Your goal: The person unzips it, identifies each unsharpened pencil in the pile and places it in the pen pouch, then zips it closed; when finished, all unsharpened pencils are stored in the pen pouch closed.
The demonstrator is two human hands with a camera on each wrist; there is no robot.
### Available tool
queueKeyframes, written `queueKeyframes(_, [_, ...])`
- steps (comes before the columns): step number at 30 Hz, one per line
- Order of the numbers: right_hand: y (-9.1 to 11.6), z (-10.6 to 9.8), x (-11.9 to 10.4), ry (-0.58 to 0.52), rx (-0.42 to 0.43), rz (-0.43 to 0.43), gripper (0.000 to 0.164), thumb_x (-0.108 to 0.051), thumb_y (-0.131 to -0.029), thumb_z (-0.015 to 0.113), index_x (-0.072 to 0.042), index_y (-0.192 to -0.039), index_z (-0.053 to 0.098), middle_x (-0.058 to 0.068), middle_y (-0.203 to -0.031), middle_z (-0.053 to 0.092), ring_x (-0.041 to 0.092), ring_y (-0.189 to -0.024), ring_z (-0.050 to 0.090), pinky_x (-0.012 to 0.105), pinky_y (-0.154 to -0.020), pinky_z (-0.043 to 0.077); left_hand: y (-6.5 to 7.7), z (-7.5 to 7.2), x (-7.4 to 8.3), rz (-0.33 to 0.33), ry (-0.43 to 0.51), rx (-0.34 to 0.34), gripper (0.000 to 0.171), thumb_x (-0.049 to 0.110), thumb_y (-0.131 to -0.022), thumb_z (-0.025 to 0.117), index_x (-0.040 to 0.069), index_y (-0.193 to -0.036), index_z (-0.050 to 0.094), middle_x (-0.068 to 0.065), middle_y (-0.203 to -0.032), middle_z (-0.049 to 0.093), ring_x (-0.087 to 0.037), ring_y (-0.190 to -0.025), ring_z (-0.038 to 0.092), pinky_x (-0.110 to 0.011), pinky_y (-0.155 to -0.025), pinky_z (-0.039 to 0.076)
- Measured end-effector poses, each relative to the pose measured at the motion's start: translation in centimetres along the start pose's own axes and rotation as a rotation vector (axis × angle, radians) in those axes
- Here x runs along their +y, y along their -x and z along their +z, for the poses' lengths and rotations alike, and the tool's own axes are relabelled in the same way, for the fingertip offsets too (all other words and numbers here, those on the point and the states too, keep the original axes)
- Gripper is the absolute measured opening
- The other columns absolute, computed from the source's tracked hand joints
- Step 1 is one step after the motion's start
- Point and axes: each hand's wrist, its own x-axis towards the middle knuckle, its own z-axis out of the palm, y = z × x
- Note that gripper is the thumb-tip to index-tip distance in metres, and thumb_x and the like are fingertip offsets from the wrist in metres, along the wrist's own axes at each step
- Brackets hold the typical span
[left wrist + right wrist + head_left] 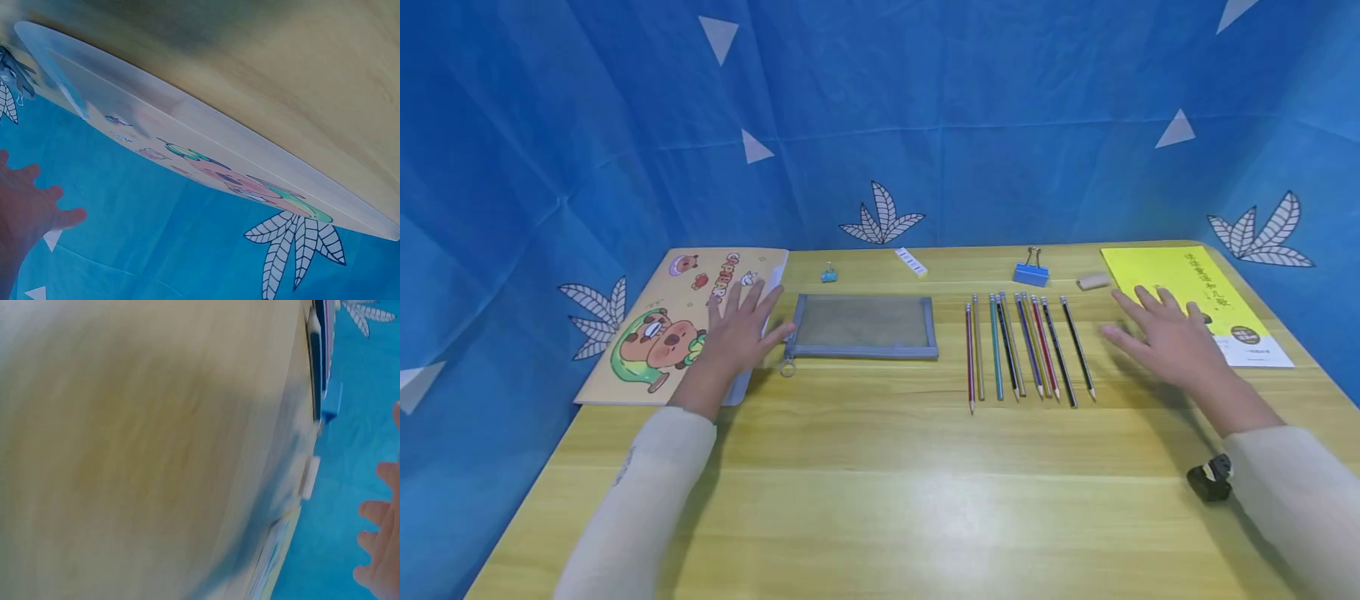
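Observation:
My left hand (741, 329), fingers spread, is over the right part of a tan notebook (662, 275) with cartoon animals. Just right of its thumb lies a flat grey zip pouch (865, 353) with a ring on its zip. In the right wrist view, the fingers of my right hand (382, 537) show at the right edge. That hand is spread too, overlapping the lower left of a yellow booklet (1157, 267) in the head view. Between the hands several pencils (998, 350) lie side by side, roughly parallel. Neither hand holds anything.
Behind the pencils sit a blue binder clip (1032, 274) and a small beige cylinder (1093, 281). A small teal clip (828, 273) and a white-and-yellow strip (912, 262) lie behind the pouch. A blue curtain (820, 100) borders the wooden table (880, 500) at the back and sides.

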Motion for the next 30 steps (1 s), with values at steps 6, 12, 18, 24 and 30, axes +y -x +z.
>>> queueKeyframes(6, [-1.0, 0.1, -2.7, 0.000, 0.023, -0.073, 0.066, -0.051, -0.086, 0.036, -0.019, -0.138, 0.012, 0.022, -0.138, 0.014, 0.047, -0.121, 0.003, 0.059, -0.091, -0.007, 0.0, 0.0, 0.1, 0.009, -0.002, -0.036, 0.063, 0.056, -0.084, 0.032, 0.016, -0.133, 0.031, -0.013, -0.134, 0.028, -0.035, -0.119, 0.023, -0.057, -0.091, 0.012])
queueKeyframes(12, [-2.2, 0.8, -5.5, 0.017, -0.001, -0.145, 0.066, -0.053, -0.085, 0.035, -0.016, -0.137, 0.019, 0.019, -0.139, 0.014, 0.040, -0.125, 0.002, 0.056, -0.094, -0.005, 0.1, -0.1, 0.4, -0.015, -0.003, -0.066, 0.056, 0.054, -0.085, 0.036, 0.011, -0.118, 0.052, -0.014, -0.122, 0.040, -0.034, -0.111, 0.032, -0.052, -0.087, 0.022])
queueKeyframes(18, [-3.3, 1.1, -8.3, 0.029, 0.000, -0.214, 0.065, -0.053, -0.084, 0.037, -0.014, -0.135, 0.025, 0.019, -0.138, 0.020, 0.040, -0.124, 0.009, 0.054, -0.096, 0.000, 0.1, -0.1, 0.7, -0.028, 0.009, -0.076, 0.044, 0.046, -0.085, 0.041, 0.012, -0.107, 0.059, -0.013, -0.113, 0.045, -0.033, -0.104, 0.037, -0.051, -0.085, 0.026])
queueKeyframes(24, [-4.3, 1.4, -11.0, 0.042, 0.030, -0.297, 0.063, -0.052, -0.084, 0.040, -0.015, -0.134, 0.030, 0.019, -0.135, 0.027, 0.039, -0.123, 0.017, 0.055, -0.096, 0.008, 0.1, 0.0, 0.9, -0.085, 0.027, -0.085, 0.042, 0.042, -0.084, 0.044, 0.011, -0.108, 0.059, -0.013, -0.109, 0.046, -0.032, -0.101, 0.038, -0.048, -0.084, 0.028])
queueKeyframes(30, [-4.8, 1.9, -13.8, 0.044, 0.043, -0.376, 0.059, -0.047, -0.082, 0.048, -0.015, -0.131, 0.036, 0.018, -0.129, 0.036, 0.038, -0.120, 0.024, 0.054, -0.095, 0.015, 0.1, 0.1, 1.1, -0.134, 0.043, -0.108, 0.044, 0.043, -0.083, 0.045, 0.010, -0.109, 0.058, -0.012, -0.103, 0.047, -0.028, -0.093, 0.040, -0.045, -0.080, 0.030])
